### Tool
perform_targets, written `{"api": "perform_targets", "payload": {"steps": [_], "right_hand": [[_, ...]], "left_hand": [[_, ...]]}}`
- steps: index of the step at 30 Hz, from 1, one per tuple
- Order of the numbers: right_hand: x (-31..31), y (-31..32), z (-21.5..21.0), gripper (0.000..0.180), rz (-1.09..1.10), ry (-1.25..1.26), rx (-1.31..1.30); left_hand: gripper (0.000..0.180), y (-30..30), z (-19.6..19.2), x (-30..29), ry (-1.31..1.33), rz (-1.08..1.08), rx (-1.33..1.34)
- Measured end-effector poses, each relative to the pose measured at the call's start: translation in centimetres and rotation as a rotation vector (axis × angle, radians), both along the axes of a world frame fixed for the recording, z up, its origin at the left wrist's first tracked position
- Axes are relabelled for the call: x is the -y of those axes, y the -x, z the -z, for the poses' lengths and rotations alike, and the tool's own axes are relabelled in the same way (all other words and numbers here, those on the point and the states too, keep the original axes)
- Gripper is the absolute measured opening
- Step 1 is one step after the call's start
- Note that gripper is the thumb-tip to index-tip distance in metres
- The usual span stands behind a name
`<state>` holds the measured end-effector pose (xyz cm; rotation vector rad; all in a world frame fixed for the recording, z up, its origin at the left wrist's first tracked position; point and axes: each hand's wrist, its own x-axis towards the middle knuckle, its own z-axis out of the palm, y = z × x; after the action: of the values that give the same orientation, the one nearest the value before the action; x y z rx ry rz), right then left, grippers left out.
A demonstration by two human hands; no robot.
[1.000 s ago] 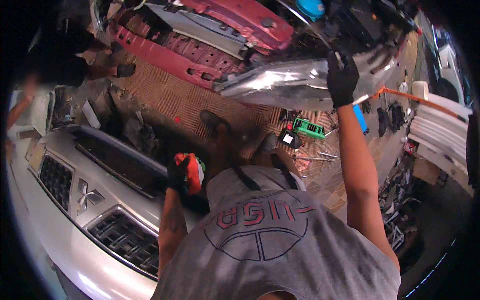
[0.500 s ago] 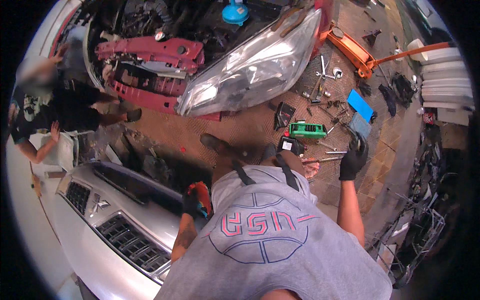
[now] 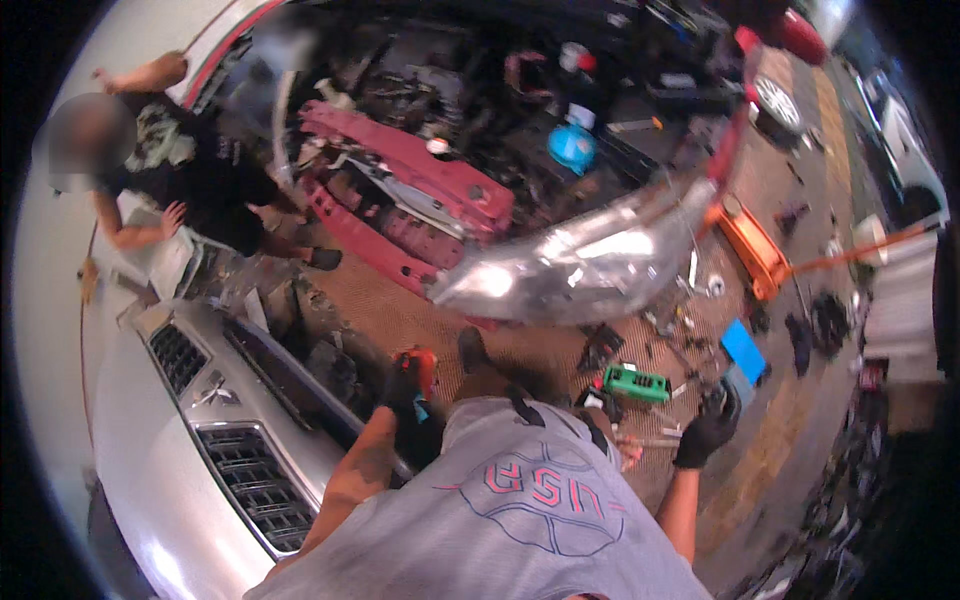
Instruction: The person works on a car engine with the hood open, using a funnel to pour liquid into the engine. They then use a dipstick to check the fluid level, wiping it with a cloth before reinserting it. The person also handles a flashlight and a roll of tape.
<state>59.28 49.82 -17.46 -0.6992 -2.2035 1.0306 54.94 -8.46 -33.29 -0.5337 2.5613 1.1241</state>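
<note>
- While the red front beam (image 3: 400,155) is left exposed, with no bumper cover seen over it, the big clear headlight (image 3: 590,265) is found beside it, at the near front corner of the car; whether it is bolted or merely rested there cannot be told.
- So, by the look of it, one lamp is placed and the nose is only partly assembled; the beam is yet to be covered.
- Now the hands: they are held well apart, one on each side of the grey shirt (image 3: 540,490), and neither is laid on the lamp.
- On the left, an orange bundle (image 3: 422,370) is gripped in the black-gloved left hand (image 3: 403,388), its fingers closed round it, close by the silver car (image 3: 150,450).
- Over on the right, the gloved right hand (image 3: 706,436) is held low beside the grey-blue sheet (image 3: 739,386), fingers seemingly curled; how far they are opened, and whether anything is held, cannot be told through the blur.
- Nearby on the floor, a green tool tray (image 3: 637,383) is spotted, with an orange floor jack (image 3: 752,250) parked beyond it.
</note>
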Motion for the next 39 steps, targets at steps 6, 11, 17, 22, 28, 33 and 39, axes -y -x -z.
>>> {"api": "perform_targets", "payload": {"steps": [6, 11, 17, 22, 28, 33, 39], "right_hand": [[8.5, 7.6, -4.2, 0.037, -0.088, 0.388, -0.012], [23.7, 19.0, -4.7, 0.034, -0.573, -0.052, 0.030], [35.0, 29.3, -8.6, 0.033, -0.730, 0.609, 0.036], [33.3, 33.6, -0.8, 0.047, -0.946, 0.038, -0.094], [36.2, 36.5, -9.7, 0.046, -1.188, 0.205, 0.033], [36.0, 34.9, -9.0, 0.030, -1.181, -0.519, 0.054], [37.1, 35.2, -12.6, 0.029, -1.280, -0.222, 0.308]], "left_hand": [[0.060, 7.6, -3.7, -3.8, -0.385, 0.094, -0.238], [0.061, 15.5, -15.1, -9.5, -0.609, 0.263, -0.567], [0.055, 26.7, -23.4, -9.7, -1.251, 0.238, -0.344], [0.054, 29.2, -22.0, -9.1, -0.467, 0.328, -0.773], [0.038, 33.3, -24.1, -8.1, -0.029, 0.004, -0.602], [0.025, 40.3, -20.4, 0.1, -0.479, -0.546, -0.760], [0.028, 48.5, -20.7, 8.5, -0.151, -0.510, -0.796]]}}
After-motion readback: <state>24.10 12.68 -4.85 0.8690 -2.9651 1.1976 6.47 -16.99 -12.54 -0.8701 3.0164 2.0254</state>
